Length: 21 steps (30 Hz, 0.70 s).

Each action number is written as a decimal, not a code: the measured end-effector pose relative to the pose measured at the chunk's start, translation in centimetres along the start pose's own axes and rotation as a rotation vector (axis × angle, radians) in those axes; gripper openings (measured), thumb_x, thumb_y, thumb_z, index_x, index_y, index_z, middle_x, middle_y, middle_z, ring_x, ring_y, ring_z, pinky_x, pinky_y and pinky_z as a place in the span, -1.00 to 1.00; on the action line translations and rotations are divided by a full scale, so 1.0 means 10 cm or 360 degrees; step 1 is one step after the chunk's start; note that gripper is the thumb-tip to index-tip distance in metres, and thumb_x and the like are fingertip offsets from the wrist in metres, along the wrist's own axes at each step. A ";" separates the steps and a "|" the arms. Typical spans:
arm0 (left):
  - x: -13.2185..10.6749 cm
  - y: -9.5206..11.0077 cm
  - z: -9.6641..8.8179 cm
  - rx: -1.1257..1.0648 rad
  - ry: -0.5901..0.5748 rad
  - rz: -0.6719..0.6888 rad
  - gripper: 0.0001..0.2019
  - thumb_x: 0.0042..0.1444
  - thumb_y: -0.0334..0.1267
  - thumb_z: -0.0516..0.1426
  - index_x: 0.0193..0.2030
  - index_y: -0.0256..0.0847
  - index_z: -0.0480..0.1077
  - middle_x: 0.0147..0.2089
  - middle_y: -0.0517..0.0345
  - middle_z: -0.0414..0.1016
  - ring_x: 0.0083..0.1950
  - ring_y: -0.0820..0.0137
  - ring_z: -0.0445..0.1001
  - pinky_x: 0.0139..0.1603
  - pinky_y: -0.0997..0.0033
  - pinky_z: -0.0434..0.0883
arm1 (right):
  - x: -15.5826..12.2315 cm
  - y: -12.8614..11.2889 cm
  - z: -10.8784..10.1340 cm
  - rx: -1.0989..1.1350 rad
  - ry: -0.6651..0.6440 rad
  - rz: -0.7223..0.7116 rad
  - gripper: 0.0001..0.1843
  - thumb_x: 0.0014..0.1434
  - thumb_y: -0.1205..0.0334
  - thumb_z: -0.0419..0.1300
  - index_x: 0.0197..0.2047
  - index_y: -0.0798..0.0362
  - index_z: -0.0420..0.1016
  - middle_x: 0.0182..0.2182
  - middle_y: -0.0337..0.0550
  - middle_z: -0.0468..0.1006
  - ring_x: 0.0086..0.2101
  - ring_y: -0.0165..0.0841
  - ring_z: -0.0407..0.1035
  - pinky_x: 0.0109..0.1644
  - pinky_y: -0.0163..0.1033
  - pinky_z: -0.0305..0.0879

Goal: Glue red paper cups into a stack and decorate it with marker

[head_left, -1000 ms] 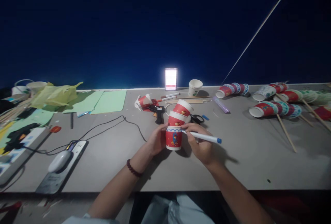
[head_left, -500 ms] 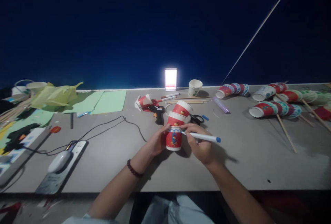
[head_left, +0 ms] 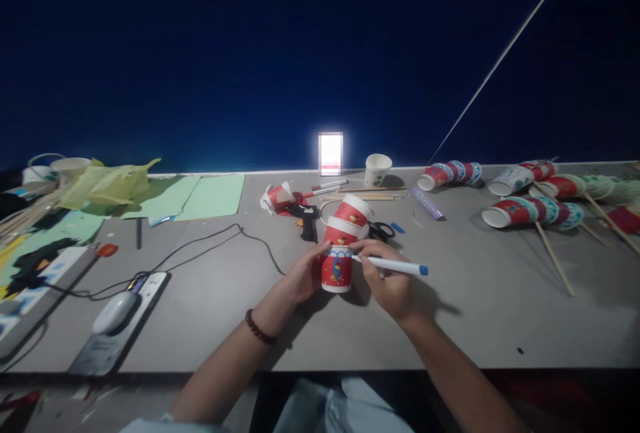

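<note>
Several red paper cups (head_left: 337, 273), joined in a bent row, stand in front of me on the table. My left hand (head_left: 306, 274) grips them from the left side, its fingers partly hidden behind the cups. Blue scalloped lines run along the white rim band of the nearest cup, above a printed figure. In my right hand (head_left: 387, 283) is a white marker pen (head_left: 397, 265) with a blue end, pinched between the fingers. Its tip points left and is at or very near the scalloped band; I cannot tell whether it touches.
Behind the cups lie a black glue gun (head_left: 307, 219), scissors (head_left: 381, 231), a blue pen cap (head_left: 397, 227) and a cut cup (head_left: 279, 198). A white cup (head_left: 377, 171) stands farther back. Cup rows on sticks (head_left: 533, 211) lie right; power strips (head_left: 135, 313) and green paper (head_left: 213, 196) left.
Almost nothing differs. The cups and the marker pen sit a hair lower in view, and both hands keep their hold.
</note>
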<state>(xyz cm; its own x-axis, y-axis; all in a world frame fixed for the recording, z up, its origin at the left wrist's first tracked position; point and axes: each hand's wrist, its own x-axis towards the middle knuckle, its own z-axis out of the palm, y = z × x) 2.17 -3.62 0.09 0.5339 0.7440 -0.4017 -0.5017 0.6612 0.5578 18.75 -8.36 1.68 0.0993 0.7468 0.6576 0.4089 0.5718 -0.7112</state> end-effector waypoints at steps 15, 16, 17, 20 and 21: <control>0.00 0.05 0.03 0.0025 -0.0001 0.0030 -0.72 0.12 -0.19 0.22 -0.18 -0.40 0.59 -0.24 -0.07 0.66 -0.23 0.25 0.58 -0.10 0.32 0.43 | 0.02 -0.02 0.01 -0.0031 -0.0004 -0.0020 -0.87 0.22 0.39 0.17 -0.27 0.00 0.52 -0.30 -0.10 0.63 -0.24 -0.26 0.54 -0.10 -0.13 0.50; 0.00 0.05 0.03 0.0028 0.0009 0.0029 -0.72 0.12 -0.19 0.22 -0.18 -0.40 0.59 -0.24 -0.07 0.66 -0.23 0.25 0.58 -0.11 0.32 0.44 | 0.02 -0.02 0.01 -0.0027 0.0000 -0.0014 -0.87 0.22 0.39 0.17 -0.27 0.00 0.52 -0.30 -0.10 0.64 -0.24 -0.27 0.54 -0.10 -0.13 0.49; 0.00 0.05 0.04 0.0032 0.0019 0.0022 -0.72 0.11 -0.20 0.21 -0.18 -0.40 0.59 -0.24 -0.07 0.66 -0.24 0.26 0.58 -0.12 0.33 0.44 | 0.02 -0.02 0.01 -0.0023 0.0003 -0.0006 -0.87 0.22 0.39 0.16 -0.27 0.00 0.52 -0.30 -0.11 0.64 -0.24 -0.27 0.54 -0.10 -0.14 0.49; -0.01 0.05 0.05 0.0048 0.0036 0.0007 -0.73 0.11 -0.20 0.21 -0.19 -0.40 0.59 -0.27 -0.06 0.66 -0.27 0.27 0.57 -0.13 0.34 0.44 | 0.02 -0.02 0.00 -0.0009 0.0005 0.0017 -0.86 0.22 0.40 0.16 -0.27 -0.01 0.52 -0.30 -0.12 0.64 -0.24 -0.27 0.54 -0.10 -0.14 0.49; -0.01 0.05 0.05 0.0046 0.0035 0.0009 -0.73 0.12 -0.20 0.20 -0.20 -0.40 0.60 -0.27 -0.06 0.66 -0.27 0.27 0.57 -0.13 0.34 0.44 | 0.02 -0.03 0.00 -0.0005 0.0003 0.0022 -0.86 0.22 0.40 0.16 -0.27 -0.01 0.52 -0.30 -0.12 0.64 -0.24 -0.27 0.54 -0.10 -0.14 0.49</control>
<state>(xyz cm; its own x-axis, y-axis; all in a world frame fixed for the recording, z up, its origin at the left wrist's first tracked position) 2.22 -3.39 0.81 0.5157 0.7501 -0.4140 -0.4847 0.6539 0.5809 18.68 -8.36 2.00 0.1067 0.7541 0.6480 0.4104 0.5602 -0.7195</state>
